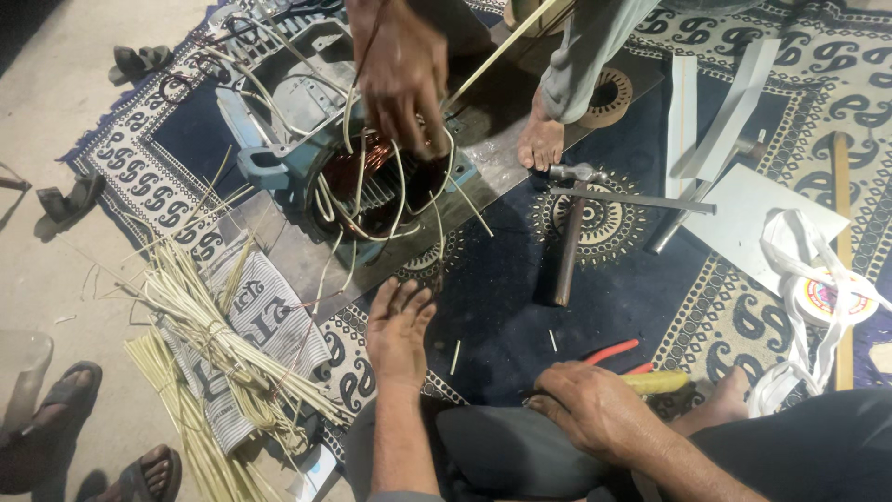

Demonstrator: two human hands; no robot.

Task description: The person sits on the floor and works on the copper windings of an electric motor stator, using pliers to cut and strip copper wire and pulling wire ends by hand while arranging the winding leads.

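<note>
On the patterned rug (483, 307) my left hand (398, 335) lies open and flat before the motor stator (372, 181), while my right hand (595, 409) rests loosely curled on my knee (511, 451).

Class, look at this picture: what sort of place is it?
Probably an informal floor workshop for motor rewinding: a blue motor housing with copper coils, a steel hammer and a bundle of pale insulation sticks lie on a patterned mat.
</note>
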